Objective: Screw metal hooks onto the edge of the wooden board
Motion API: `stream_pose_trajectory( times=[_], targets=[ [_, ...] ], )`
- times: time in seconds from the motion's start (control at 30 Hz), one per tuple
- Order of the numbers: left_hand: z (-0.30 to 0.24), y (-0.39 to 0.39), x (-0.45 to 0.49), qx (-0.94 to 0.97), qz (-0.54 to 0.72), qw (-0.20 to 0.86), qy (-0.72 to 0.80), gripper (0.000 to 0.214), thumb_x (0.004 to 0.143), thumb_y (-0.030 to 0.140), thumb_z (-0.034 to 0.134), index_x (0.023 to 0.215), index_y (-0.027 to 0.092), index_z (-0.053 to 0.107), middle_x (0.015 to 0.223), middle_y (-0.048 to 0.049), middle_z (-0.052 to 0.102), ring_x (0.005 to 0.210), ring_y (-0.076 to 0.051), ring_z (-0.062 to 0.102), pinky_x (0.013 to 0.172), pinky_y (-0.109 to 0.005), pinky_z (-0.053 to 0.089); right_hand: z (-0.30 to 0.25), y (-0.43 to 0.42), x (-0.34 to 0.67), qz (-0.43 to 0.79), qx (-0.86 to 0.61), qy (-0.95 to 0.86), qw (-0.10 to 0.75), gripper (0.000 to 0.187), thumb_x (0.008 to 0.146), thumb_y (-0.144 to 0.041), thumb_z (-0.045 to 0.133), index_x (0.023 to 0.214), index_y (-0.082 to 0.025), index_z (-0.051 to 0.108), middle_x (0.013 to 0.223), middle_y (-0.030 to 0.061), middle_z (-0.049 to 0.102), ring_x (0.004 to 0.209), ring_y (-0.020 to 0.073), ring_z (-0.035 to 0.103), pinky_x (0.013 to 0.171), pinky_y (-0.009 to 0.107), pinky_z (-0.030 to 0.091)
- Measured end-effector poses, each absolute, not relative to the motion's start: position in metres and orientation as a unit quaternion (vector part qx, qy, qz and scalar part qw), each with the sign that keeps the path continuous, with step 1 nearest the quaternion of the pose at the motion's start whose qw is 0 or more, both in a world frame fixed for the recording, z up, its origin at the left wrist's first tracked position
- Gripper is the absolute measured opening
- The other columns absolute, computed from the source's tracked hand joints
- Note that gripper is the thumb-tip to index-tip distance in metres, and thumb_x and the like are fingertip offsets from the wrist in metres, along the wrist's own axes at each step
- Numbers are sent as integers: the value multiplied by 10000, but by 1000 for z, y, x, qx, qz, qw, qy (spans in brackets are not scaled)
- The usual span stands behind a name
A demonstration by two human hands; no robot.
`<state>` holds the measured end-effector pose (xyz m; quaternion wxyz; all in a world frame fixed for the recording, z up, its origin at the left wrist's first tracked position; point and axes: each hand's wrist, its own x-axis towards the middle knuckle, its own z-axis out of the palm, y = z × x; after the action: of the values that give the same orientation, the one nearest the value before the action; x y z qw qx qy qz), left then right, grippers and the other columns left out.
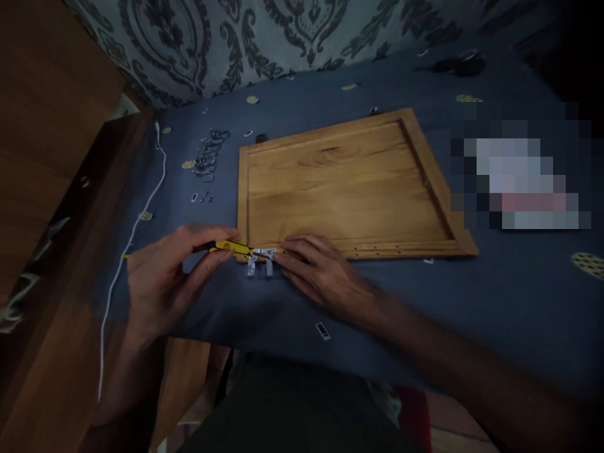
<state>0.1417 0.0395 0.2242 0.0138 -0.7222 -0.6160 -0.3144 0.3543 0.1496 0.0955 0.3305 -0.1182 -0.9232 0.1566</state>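
Observation:
A wooden panel (340, 182) with a raised frame lies flat on a blue cloth. My left hand (165, 277) is closed round a yellow-handled screwdriver (231, 248), its tip pointing right at a small metal bracket (262, 259) on the panel's near left corner. My right hand (321, 267) rests flat beside the bracket, its fingertips pressing on it and on the panel's near edge. A row of small holes (377, 250) runs along that edge.
A pile of metal hooks and rings (210, 154) and small loose screws (202, 198) lie left of the panel. A white cable (136, 239) trails down the cloth's left side. A wooden surface (47, 126) stands at left. A dark object (465, 63) lies far right.

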Motion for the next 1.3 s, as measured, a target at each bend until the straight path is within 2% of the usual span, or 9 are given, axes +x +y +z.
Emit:
stream_pose_trajectory(
  times=[0.1,0.27,0.43,0.57,0.67,0.87,1.03,1.13,1.3],
  targets=[
    [223,39,142,-718,-312,20,-622,90,1013,250,666,1095,281,687,1022,48,812,873,-136,781,770,-293,662,94,149,354,138,-120,-923,339,236,1044,-171,517,1128,-139,735,1116,150,741,1116,279,649,956,472,610],
    [223,38,144,-709,-295,41,-639,79,1005,284,684,1084,283,687,1000,62,809,849,-127,777,743,-279,642,94,148,354,131,-128,-931,316,248,1043,-165,516,1151,-167,739,1139,145,733,1138,281,641,966,480,602],
    [222,36,146,-703,-280,103,-646,92,969,342,732,1027,279,699,919,53,794,768,-133,770,677,-270,635,94,148,352,119,-119,-927,335,232,1039,-163,527,1114,-120,742,1108,164,738,1117,289,645,949,462,611],
    [220,36,148,-702,-274,123,-646,79,977,349,719,1011,280,700,868,53,772,733,-125,751,652,-259,627,92,148,352,127,-123,-927,330,243,1048,-175,517,1125,-141,745,1117,159,738,1133,287,639,947,488,614],
    [219,38,149,-719,-286,129,-620,79,967,309,733,1030,272,703,866,43,759,738,-126,742,671,-257,637,92,149,353,136,-123,-928,324,239,1042,-173,531,1141,-159,748,1138,156,735,1159,285,635,961,494,613],
    [219,41,151,-744,-277,128,-595,179,992,185,677,1159,248,688,875,11,714,738,-107,701,676,-217,618,95,149,354,135,-116,-933,312,268,1040,-153,498,1141,-124,744,1147,172,735,1158,294,636,972,495,618],
    [217,38,148,-785,-204,78,-580,225,1036,162,576,1242,185,663,1066,-57,702,919,-128,723,766,-194,604,94,148,353,134,-130,-930,318,257,1042,-165,508,1122,-159,751,1120,149,738,1129,282,646,960,495,617],
    [217,35,147,-779,-195,62,-593,323,1035,115,543,1342,188,614,1081,-67,679,905,-125,707,748,-198,594,94,148,353,129,-130,-930,319,255,1045,-166,507,1124,-147,749,1123,152,739,1118,277,651,973,486,614],
    [219,32,147,-744,-245,61,-619,267,1011,115,590,1233,248,655,951,-22,674,824,-132,686,738,-248,603,95,148,354,135,-125,-929,323,256,1043,-161,501,1113,-140,747,1125,154,737,1138,284,643,989,476,608]
  ],
)
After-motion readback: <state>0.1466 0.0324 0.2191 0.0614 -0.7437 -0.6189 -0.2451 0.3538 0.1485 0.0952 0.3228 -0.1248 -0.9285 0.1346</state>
